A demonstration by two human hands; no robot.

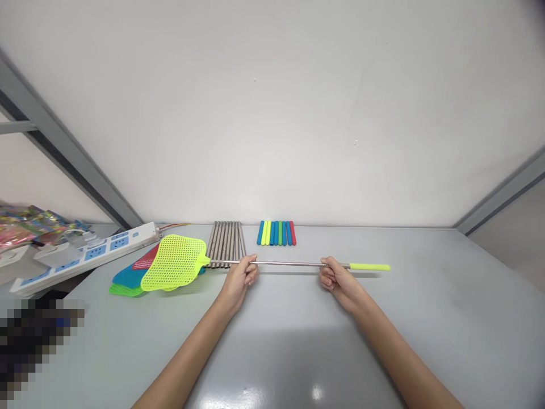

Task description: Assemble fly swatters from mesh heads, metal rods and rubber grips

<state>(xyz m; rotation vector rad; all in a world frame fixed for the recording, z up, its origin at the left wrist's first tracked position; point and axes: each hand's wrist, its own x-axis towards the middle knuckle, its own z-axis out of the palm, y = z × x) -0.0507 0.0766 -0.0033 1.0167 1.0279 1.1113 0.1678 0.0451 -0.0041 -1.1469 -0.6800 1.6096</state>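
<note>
Yellow-green fly swatter (289, 263) held level just above worktop (426, 318), long axis running left–right across the body. Left hand (242, 277) pinches it near mesh head (175, 262); right hand (336, 279) closed round it beside handle grip (369, 266).

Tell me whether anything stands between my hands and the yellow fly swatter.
Nothing visible does. The left hand and the right hand both close directly on the thin metal rod of the yellow mesh fly swatter, over the grey table.
</note>
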